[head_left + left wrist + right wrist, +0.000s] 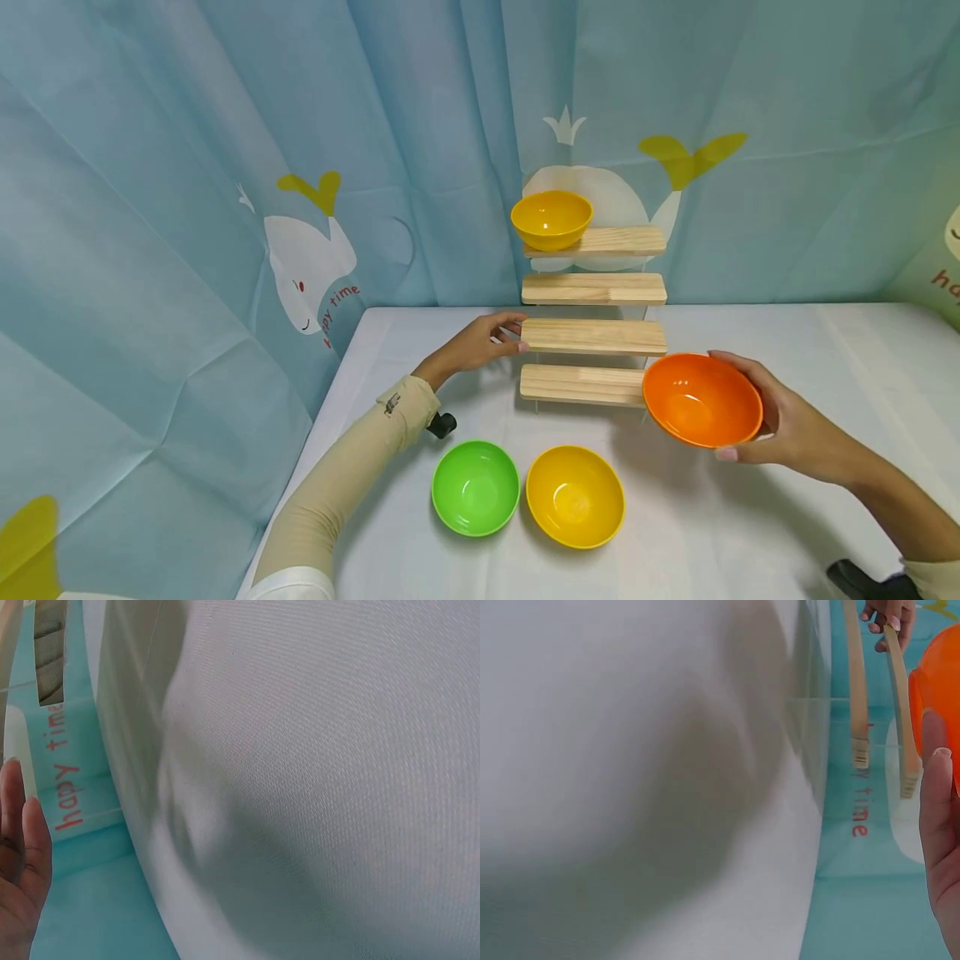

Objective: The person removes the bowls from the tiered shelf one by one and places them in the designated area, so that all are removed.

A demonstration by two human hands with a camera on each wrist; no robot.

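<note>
My right hand [780, 421] grips an orange bowl [701, 400] by its right side, thumb low and fingers behind the rim. The bowl hangs tilted beside the right end of the lowest plank of a stepped wooden shelf rack [592, 336]. At the rack's left side, my left hand [483, 340] pinches the end of the second plank from the bottom. A yellow bowl [551, 218] sits on the left part of the top plank. In the right wrist view, fingers [937, 802] press the orange bowl's outside; the left wrist view shows only part of the left hand [22, 877].
On the white tablecloth [750, 533], a green bowl [476, 488] and another yellow bowl [575, 497] stand side by side in front of the rack. A blue curtain [450, 125] with whale prints hangs behind and to the left. Clear supports hold up the planks.
</note>
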